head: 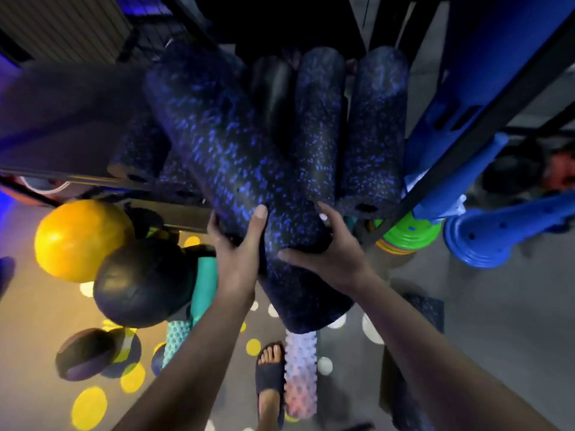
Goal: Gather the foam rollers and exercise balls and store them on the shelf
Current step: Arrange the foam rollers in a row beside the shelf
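Observation:
A long black foam roller with blue speckles (pixel 230 163) lies slanted, its far end on the shelf (pixel 77 178) and its near end sticking out over the floor. My left hand (pixel 238 250) grips it from the left, and my right hand (pixel 326 244) grips it from the right. Two more speckled rollers (pixel 373 135) and a plain black one (pixel 272 91) lie on the shelf beside it. A yellow ball (pixel 77 237) and a black ball (pixel 140 284) sit lower left. A teal roller (pixel 203 284), a knobbly teal roller (pixel 175 340) and a pale knobbly roller (pixel 300 374) are on the floor.
A dark shelf post (pixel 466 144) slants at the right, with blue plastic pieces (pixel 497 225) and a green stack of discs (pixel 410 234) beyond it. A dark purple ball (pixel 85 353) lies on the floor at lower left. My sandalled foot (pixel 270 381) stands beside the pale roller.

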`<state>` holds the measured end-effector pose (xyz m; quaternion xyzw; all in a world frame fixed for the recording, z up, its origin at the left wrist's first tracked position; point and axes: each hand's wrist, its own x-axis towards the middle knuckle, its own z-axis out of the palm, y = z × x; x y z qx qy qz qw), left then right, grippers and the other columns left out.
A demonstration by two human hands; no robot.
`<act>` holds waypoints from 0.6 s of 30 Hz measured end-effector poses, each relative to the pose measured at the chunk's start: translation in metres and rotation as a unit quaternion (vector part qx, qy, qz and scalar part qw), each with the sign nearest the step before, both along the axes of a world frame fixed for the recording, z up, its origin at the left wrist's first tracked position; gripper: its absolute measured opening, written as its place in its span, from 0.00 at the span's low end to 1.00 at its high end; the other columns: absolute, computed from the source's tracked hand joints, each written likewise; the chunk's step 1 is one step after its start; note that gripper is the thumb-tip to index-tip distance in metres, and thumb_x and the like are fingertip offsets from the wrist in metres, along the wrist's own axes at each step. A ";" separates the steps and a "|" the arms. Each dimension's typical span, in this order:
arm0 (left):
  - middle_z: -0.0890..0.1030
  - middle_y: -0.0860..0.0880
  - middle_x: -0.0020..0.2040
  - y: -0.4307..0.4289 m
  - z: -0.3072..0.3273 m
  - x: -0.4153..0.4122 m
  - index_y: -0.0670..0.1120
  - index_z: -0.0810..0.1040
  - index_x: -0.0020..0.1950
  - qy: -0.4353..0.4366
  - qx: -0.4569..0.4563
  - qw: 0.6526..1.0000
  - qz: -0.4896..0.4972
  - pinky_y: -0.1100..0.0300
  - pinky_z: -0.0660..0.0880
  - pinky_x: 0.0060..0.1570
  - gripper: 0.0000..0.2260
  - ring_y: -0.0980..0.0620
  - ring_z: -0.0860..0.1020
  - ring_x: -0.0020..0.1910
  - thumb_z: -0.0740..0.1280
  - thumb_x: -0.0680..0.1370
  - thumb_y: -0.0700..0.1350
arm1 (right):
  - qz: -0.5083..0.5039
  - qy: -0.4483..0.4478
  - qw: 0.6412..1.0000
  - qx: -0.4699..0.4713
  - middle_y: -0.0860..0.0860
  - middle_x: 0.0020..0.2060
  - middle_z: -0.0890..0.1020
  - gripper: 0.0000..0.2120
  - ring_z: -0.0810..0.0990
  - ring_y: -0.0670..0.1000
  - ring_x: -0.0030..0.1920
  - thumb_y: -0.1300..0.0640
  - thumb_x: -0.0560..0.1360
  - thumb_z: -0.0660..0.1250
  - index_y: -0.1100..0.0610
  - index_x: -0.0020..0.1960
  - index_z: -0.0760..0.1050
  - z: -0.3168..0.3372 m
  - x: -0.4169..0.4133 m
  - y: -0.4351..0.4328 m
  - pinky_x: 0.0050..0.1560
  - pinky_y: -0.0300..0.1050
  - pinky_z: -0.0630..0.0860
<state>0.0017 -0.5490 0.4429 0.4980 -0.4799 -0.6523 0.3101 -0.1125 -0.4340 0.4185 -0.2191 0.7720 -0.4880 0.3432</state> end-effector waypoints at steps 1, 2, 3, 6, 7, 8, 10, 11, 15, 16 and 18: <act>0.76 0.53 0.71 -0.010 0.002 -0.016 0.51 0.63 0.78 0.000 -0.028 0.999 -0.030 0.61 0.73 0.68 0.41 0.61 0.77 0.66 0.79 0.71 0.57 | -0.047 -0.017 0.999 -0.006 0.36 0.56 0.78 0.44 0.77 0.31 0.55 0.47 0.57 0.86 0.44 0.68 0.68 0.009 -0.013 -0.007 0.58 0.27 0.72; 0.76 0.54 0.70 -0.018 0.005 -0.033 0.50 0.64 0.78 -0.001 -0.063 0.996 -0.062 0.62 0.72 0.70 0.36 0.64 0.77 0.66 0.77 0.75 0.54 | -0.092 -0.042 0.995 -0.018 0.38 0.55 0.80 0.41 0.80 0.34 0.54 0.48 0.60 0.85 0.46 0.67 0.70 0.017 -0.027 -0.014 0.57 0.29 0.75; 0.76 0.53 0.70 -0.025 0.007 -0.050 0.48 0.66 0.78 -0.006 -0.106 0.990 -0.095 0.64 0.70 0.71 0.32 0.64 0.76 0.66 0.75 0.77 0.51 | -0.128 -0.068 0.989 -0.034 0.41 0.54 0.82 0.37 0.83 0.39 0.53 0.47 0.61 0.85 0.50 0.66 0.72 0.023 -0.045 -0.021 0.57 0.33 0.78; 0.76 0.48 0.73 -0.045 0.010 -0.101 0.44 0.72 0.76 -0.039 -0.228 0.952 -0.202 0.62 0.66 0.75 0.25 0.56 0.73 0.72 0.70 0.80 0.49 | -0.209 -0.089 0.973 -0.048 0.47 0.56 0.85 0.46 0.85 0.45 0.54 0.32 0.57 0.81 0.55 0.67 0.76 0.035 -0.099 -0.035 0.60 0.46 0.81; 0.75 0.46 0.74 -0.050 0.011 -0.118 0.43 0.73 0.75 -0.048 -0.256 0.936 -0.236 0.61 0.64 0.76 0.23 0.54 0.72 0.74 0.68 0.81 0.48 | -0.235 -0.095 0.966 -0.048 0.48 0.57 0.85 0.48 0.85 0.47 0.54 0.29 0.55 0.81 0.55 0.67 0.76 0.039 -0.113 -0.038 0.60 0.48 0.81; 0.74 0.45 0.75 -0.054 0.013 -0.133 0.43 0.74 0.75 -0.054 -0.279 0.921 -0.267 0.62 0.62 0.77 0.22 0.53 0.71 0.75 0.67 0.82 0.47 | -0.255 -0.092 0.962 -0.048 0.48 0.57 0.84 0.48 0.85 0.47 0.54 0.29 0.56 0.80 0.55 0.67 0.75 0.042 -0.125 -0.040 0.61 0.49 0.81; 0.71 0.44 0.78 -0.058 0.014 -0.158 0.45 0.75 0.74 -0.071 -0.315 0.887 -0.331 0.65 0.59 0.77 0.20 0.51 0.68 0.77 0.66 0.82 0.47 | -0.277 -0.054 0.959 -0.036 0.48 0.59 0.83 0.45 0.84 0.47 0.56 0.31 0.61 0.78 0.54 0.70 0.72 0.042 -0.146 -0.045 0.63 0.50 0.79; 0.69 0.45 0.79 -0.057 0.013 -0.165 0.46 0.75 0.75 -0.088 -0.333 0.867 -0.361 0.65 0.58 0.76 0.20 0.50 0.66 0.79 0.66 0.82 0.47 | -0.271 -0.025 0.962 -0.018 0.48 0.61 0.82 0.47 0.82 0.48 0.59 0.30 0.61 0.76 0.54 0.72 0.71 0.039 -0.155 -0.049 0.65 0.51 0.78; 0.57 0.44 0.84 -0.051 -0.002 -0.166 0.49 0.66 0.81 -0.137 -0.373 0.825 -0.402 0.55 0.52 0.80 0.23 0.43 0.54 0.83 0.63 0.85 0.49 | -0.178 0.025 0.982 0.051 0.51 0.75 0.70 0.49 0.69 0.52 0.75 0.26 0.69 0.66 0.52 0.81 0.58 0.032 -0.165 -0.061 0.77 0.49 0.63; 0.56 0.44 0.84 -0.050 -0.003 -0.165 0.49 0.64 0.81 -0.138 -0.363 0.828 -0.404 0.55 0.51 0.80 0.24 0.43 0.52 0.83 0.62 0.86 0.49 | -0.176 0.028 0.983 0.053 0.52 0.77 0.68 0.46 0.67 0.53 0.76 0.29 0.73 0.64 0.52 0.82 0.56 0.030 -0.165 -0.062 0.77 0.47 0.61; 0.54 0.46 0.84 -0.049 -0.002 -0.164 0.51 0.63 0.82 -0.147 -0.341 0.833 -0.411 0.56 0.50 0.80 0.24 0.45 0.51 0.84 0.61 0.86 0.50 | -0.192 0.042 0.980 0.041 0.52 0.77 0.67 0.41 0.65 0.53 0.77 0.32 0.77 0.62 0.52 0.82 0.57 0.025 -0.163 -0.061 0.76 0.45 0.59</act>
